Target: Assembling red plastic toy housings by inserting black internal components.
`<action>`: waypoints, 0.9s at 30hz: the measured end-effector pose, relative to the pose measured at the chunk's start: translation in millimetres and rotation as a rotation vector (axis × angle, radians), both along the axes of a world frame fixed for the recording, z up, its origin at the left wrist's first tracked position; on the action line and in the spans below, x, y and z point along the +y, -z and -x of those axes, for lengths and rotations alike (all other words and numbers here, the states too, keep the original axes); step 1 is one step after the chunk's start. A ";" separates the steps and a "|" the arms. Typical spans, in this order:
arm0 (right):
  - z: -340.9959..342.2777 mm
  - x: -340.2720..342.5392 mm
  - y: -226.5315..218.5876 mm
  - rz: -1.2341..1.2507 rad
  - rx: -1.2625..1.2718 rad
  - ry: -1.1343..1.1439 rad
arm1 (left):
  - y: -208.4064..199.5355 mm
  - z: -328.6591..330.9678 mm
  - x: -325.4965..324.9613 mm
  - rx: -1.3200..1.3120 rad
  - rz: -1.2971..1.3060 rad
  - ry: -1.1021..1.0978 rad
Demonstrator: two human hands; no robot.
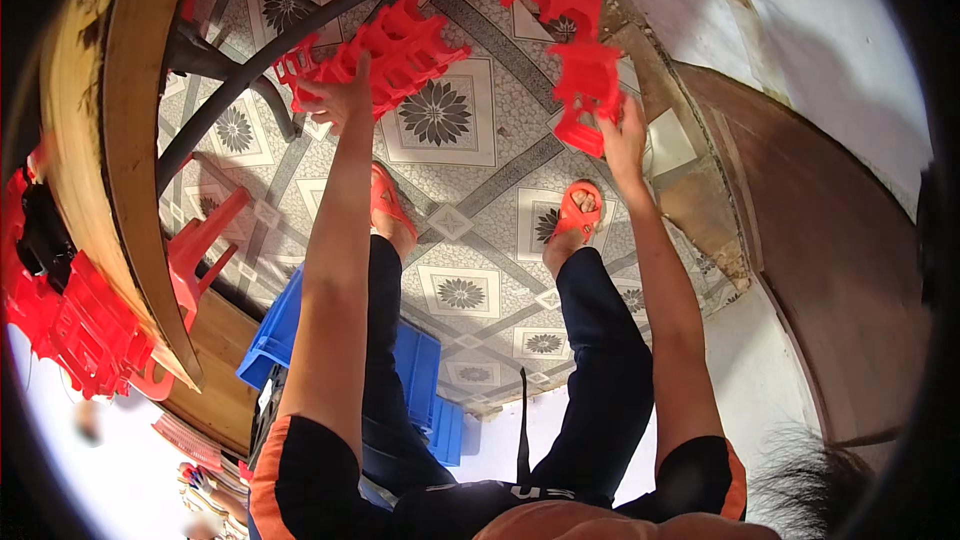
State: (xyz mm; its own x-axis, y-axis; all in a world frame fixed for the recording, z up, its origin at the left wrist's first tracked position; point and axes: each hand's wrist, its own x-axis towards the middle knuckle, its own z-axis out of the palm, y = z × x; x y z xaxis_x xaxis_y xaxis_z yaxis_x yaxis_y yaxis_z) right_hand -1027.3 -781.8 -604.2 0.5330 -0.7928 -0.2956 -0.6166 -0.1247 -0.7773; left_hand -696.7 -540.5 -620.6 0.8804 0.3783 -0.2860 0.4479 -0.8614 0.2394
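Note:
My left hand (340,98) grips a cluster of red molded plastic parts (405,50) with cut-out openings. It is held above the patterned floor, left of centre. On the right, my right hand (625,140) is closed on the lower end of a red plastic part (587,80) of similar look. Another red piece (560,2) lies just beyond it; whether the two are joined I cannot tell. The fingertips of both hands are partly hidden by the parts.
A wooden tabletop (120,140) stands at the left, with red parts (85,325) beside it. Dark metal legs (290,35) cross the far left. A red plastic stool (205,245) and a blue crate (275,330) are near my left leg. A brown panel (800,210) leans at the right.

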 end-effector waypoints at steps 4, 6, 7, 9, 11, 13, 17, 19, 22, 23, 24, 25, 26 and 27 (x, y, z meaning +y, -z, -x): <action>-94.8 -49.9 -26.1 0.627 0.252 -0.403 | 19.0 8.2 30.7 0.204 0.039 -0.207; -140.0 -58.7 -20.7 0.650 0.550 -0.597 | 25.7 -15.7 77.3 0.165 0.241 -0.145; -147.1 -72.9 5.8 0.650 0.535 -0.597 | 29.2 -21.4 89.9 0.170 0.469 -0.070; -116.4 -126.4 64.6 0.399 0.491 -0.737 | 48.0 13.4 60.4 0.256 0.624 -0.097; -148.6 -49.9 63.7 0.246 0.321 -0.615 | 26.4 -7.6 103.4 0.278 0.730 -0.088; -175.9 -3.3 67.7 0.231 0.058 -0.504 | 18.8 -16.1 114.5 0.351 0.722 -0.125; -187.9 0.5 102.3 0.305 -0.084 -0.528 | 38.1 -2.7 84.0 0.222 0.827 0.025; -177.4 39.4 70.0 -0.097 -0.054 -0.537 | 23.5 0.4 128.6 0.168 0.781 0.140; -101.7 38.7 20.5 -0.614 -0.015 -0.430 | -13.0 37.5 118.5 0.431 0.805 0.081; -71.3 42.7 13.8 -0.678 0.033 -0.306 | -8.0 55.1 125.4 0.453 0.880 0.123; -34.0 40.8 0.9 -0.732 0.102 -0.174 | -17.9 83.7 115.6 0.520 0.905 0.097; -10.4 45.1 -32.2 -0.584 0.208 -0.274 | -34.8 103.3 113.2 0.573 0.911 0.074; -9.9 62.4 -71.2 -0.452 0.263 -0.391 | -36.8 104.6 145.7 0.447 0.928 0.189; 4.9 70.4 -94.6 -0.457 0.289 -0.407 | -37.9 108.6 166.8 0.322 0.957 0.307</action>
State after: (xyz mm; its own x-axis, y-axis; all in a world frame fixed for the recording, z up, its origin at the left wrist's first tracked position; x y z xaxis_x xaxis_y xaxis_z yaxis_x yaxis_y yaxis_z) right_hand -1032.1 -711.4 -509.7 0.6117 -0.3071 -0.7291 -0.7811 -0.0884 -0.6181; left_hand -805.2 -373.7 -582.7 0.7294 -0.3548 -0.5849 0.4060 -0.4635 0.7876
